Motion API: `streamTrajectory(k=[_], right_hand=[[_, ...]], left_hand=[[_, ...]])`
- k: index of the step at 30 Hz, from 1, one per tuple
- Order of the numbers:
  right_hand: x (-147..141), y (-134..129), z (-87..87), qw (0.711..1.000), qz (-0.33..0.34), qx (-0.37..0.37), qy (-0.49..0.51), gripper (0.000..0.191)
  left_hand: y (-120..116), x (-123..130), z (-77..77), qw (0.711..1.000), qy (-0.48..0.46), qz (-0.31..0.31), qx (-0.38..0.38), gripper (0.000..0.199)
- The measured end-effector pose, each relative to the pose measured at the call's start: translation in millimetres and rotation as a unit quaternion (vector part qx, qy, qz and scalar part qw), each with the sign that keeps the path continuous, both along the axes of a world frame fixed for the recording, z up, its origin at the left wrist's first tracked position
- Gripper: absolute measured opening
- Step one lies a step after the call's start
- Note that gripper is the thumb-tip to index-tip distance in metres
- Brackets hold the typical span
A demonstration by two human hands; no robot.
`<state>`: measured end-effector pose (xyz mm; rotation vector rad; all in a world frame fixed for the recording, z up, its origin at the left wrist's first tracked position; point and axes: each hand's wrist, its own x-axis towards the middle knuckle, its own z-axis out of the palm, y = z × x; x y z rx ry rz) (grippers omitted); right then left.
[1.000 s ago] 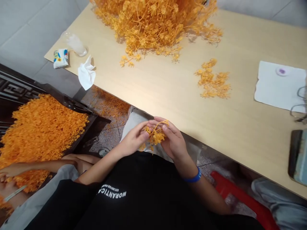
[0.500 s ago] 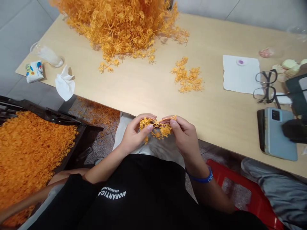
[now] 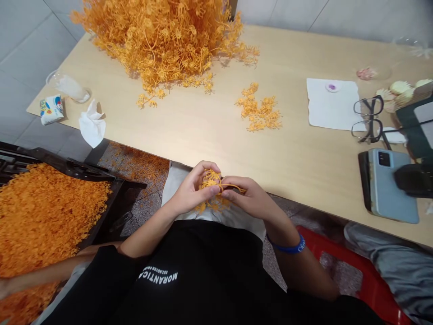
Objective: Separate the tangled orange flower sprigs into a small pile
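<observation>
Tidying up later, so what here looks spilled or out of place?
Orange plastic bits lie scattered on the floor under the table edge, beside the dark tray heaped with the same pieces. A crumpled tissue hangs over the table's edge. Both hands, left hand and right hand, grip an orange plastic sprig.

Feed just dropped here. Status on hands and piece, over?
Left hand and right hand both gripping orange plastic sprig over lap. Table edge just ahead; nothing between the hands.
</observation>
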<state>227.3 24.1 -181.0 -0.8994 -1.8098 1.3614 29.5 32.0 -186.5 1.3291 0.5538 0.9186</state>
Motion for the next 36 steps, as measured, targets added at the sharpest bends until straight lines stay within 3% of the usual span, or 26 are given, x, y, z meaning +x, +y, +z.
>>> streamTrajectory(k=[7, 10, 15, 21, 28, 32, 36], right_hand=[[-20, -14, -20.3, 0.999, 0.016, -0.022, 0.019, 0.047], [-22, -21, -21.4, 0.999, 0.003, 0.042, 0.032, 0.041], [-18, -29, -18.9, 0.990, 0.017, 0.120, 0.075, 0.032], [-15, -46, -25.0, 0.977, 0.126, 0.165, -0.040, 0.028], [-10, -53, -21.8, 0.963, 0.123, 0.214, -0.109, 0.030], [-8, -46, -28.6, 0.972, 0.115, 0.195, -0.065, 0.040], [1, -37, -34.4, 0.989, 0.070, 0.101, -0.078, 0.060]], left_hand=[[5, 12, -2.5, 0.981, 0.093, 0.163, -0.044, 0.021], [10, 11, 1.2, 0.960, 0.180, 0.211, 0.025, 0.026], [20, 2, 9.9, 0.970, 0.194, 0.115, 0.091, 0.035], [21, -10, 16.1, 0.943, 0.278, 0.130, 0.130, 0.045], [29, -20, 17.6, 0.920, 0.330, 0.128, 0.165, 0.045], [33, -24, 19.6, 0.943, 0.310, 0.027, 0.115, 0.049], [29, -26, 19.2, 0.962, 0.259, -0.053, 0.064, 0.040]])
